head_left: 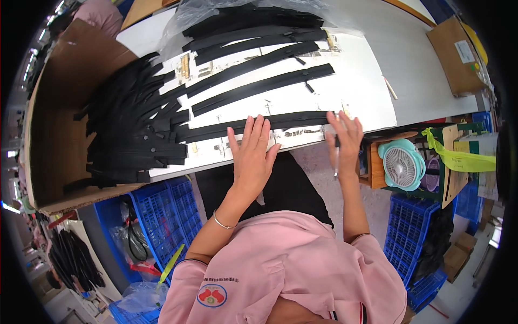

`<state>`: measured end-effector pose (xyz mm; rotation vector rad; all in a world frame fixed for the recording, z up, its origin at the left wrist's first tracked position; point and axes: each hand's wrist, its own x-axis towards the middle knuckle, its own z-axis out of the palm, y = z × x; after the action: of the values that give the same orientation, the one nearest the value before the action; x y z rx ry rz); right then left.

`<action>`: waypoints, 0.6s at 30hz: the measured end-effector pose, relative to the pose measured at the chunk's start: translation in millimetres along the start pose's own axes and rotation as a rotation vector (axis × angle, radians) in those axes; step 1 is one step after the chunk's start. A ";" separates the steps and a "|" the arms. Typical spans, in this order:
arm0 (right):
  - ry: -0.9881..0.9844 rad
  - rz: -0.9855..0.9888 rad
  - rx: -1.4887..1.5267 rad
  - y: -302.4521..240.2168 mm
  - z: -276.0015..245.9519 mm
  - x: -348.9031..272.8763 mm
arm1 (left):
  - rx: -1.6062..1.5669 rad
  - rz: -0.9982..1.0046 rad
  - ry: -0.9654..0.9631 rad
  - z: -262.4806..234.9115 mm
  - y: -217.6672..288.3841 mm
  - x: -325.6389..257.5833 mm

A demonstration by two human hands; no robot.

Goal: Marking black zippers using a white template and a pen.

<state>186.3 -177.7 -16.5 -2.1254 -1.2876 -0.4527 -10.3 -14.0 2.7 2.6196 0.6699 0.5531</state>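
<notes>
A long black zipper (299,120) lies across the near part of a white board (372,102). My left hand (252,148) rests flat on its middle, fingers spread and holding nothing. At the zipper's right end, the fingertips of my right hand (347,135) touch the tape. A slim pen-like tool (337,159) is tucked in that hand, its silver end pointing toward me. Farther up the board lies another black zipper (264,89) with its pull hanging off the lower side. More zippers (253,65) are laid out beyond it.
Left, a heap of black zippers (129,119) spills from a cardboard box (59,81). A plastic bag (350,27) lies at the far edge. A turquoise fan (402,164) stands right of the board. Blue crates (156,210) flank me; a carton (453,56) sits far right.
</notes>
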 end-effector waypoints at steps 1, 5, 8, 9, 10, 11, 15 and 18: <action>-0.009 -0.015 0.014 5.6 -2.9 0.9 | 0.007 -0.020 0.007 -2.8 -1.7 -3.5; 0.021 0.053 -0.034 24.1 -8.1 -1.3 | 0.040 -0.103 0.025 -14.0 -10.4 -17.2; 0.054 0.038 -0.054 29.5 -4.7 -7.6 | 0.072 -0.172 0.049 -23.7 -25.0 -29.4; 0.060 0.041 -0.046 29.7 -4.5 -7.9 | 0.082 -0.201 0.059 -26.7 -29.8 -33.8; 0.060 0.040 -0.049 31.2 -2.5 -8.5 | 0.097 -0.215 0.081 -31.0 -37.8 -38.7; 0.056 0.027 -0.039 31.4 -1.0 -8.3 | 0.102 -0.229 0.089 -35.9 -44.8 -43.5; 0.054 0.028 -0.028 27.7 -3.0 -4.4 | 0.090 -0.278 0.099 -42.5 -59.7 -54.2; -0.020 0.103 -0.089 16.8 -11.7 4.7 | 0.072 -0.273 0.155 -35.9 -61.3 -54.8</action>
<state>203.5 -187.9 -10.4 -2.2636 -1.1826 -0.4541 -93.7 16.8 -9.3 2.5088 1.0939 0.6615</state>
